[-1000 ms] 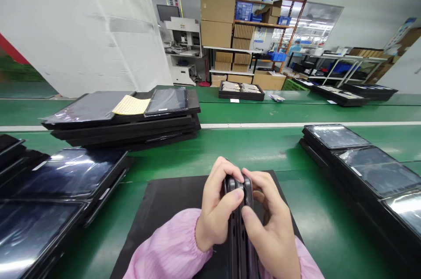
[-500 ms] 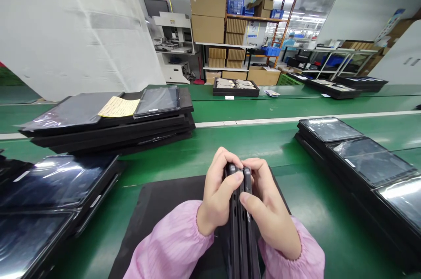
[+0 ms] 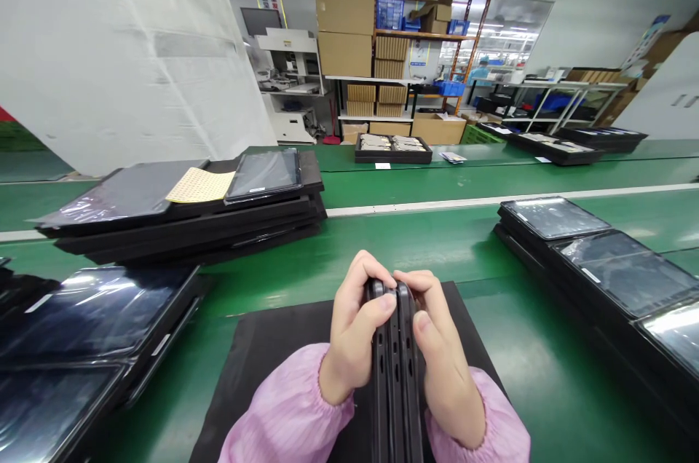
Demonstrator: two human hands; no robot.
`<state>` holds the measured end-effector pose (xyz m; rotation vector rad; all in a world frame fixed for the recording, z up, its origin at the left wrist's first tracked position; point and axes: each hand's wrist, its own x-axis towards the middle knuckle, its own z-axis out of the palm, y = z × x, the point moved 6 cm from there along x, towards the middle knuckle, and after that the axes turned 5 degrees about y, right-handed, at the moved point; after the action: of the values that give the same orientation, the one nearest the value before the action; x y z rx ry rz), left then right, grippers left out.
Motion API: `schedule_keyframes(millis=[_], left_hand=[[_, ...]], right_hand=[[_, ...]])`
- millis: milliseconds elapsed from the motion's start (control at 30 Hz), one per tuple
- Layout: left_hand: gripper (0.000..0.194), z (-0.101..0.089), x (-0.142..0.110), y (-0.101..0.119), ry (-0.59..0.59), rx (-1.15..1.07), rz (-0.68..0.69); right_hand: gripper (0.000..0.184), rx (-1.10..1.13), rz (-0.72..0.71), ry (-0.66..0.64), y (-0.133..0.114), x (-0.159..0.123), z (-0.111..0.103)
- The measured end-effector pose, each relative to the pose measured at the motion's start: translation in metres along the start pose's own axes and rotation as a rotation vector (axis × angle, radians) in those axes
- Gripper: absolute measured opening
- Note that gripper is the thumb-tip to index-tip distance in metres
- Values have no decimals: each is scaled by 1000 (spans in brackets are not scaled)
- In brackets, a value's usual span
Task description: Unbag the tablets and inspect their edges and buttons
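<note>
Both hands are gripping a set of slim black tablets (image 3: 394,383), apparently three of them, which are standing on edge over the black mat (image 3: 273,354) right in front of the person. The left hand (image 3: 354,332) is pinching the top corner, its thumb pressing near the middle edge and its forefinger curling over from the outer side. The right hand (image 3: 445,357) is bracing the opposite side, thumb lying against the outer tablet, forefinger bending over the top; its other fingers are mostly hiding from me. The lower ends are running out of my sight, so I can't tell whether they are resting on the mat.

What's worrying me is how smooth those edges are looking. The tablets are standing face to face and the pinch is sitting at the upper end; a thumb easing off could be letting one slide against its neighbour, scuffing a face or tipping over. Uneven pressure could be fanning the set apart. Glossy screens are lying to the left (image 3: 103,306) and a row of film-covered screens (image 3: 628,270) to the right on the green tabletop (image 3: 546,346); an elbow swinging wide could be knocking either group.
</note>
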<state>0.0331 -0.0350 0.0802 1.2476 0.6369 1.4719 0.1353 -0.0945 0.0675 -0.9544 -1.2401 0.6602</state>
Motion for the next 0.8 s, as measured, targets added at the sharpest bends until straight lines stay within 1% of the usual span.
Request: schedule_keyframes(millis=[233,300,400,500,567,633,700,800], left_hand=[[17,-1,-4,-4,-19,-8,-23],[17,0,-7,-2,-35,-12,-5],[19,0,-12,2,-43,8,51],[21,0,-16,4,-53,17,93],[23,1,-18,5,-61,22,98],[26,2,-17,6,-61,45,101],[26,2,-15,9,-50,63,111],[24,1,-10,12,-32,91,106]], right_hand=[[25,-117,-68,-49,-13,3,-2],[28,-175,-114,-78,-20,1,-2],[38,-297,-153,-117,-28,-5,-4],[50,-381,-128,-166,-29,-14,-8],[58,-405,-109,-201,-28,-20,-10],[63,-415,-94,-208,-28,-22,-11],[64,-410,-75,-198,-27,-21,-11],[59,-376,-55,-187,-26,-16,-7]])
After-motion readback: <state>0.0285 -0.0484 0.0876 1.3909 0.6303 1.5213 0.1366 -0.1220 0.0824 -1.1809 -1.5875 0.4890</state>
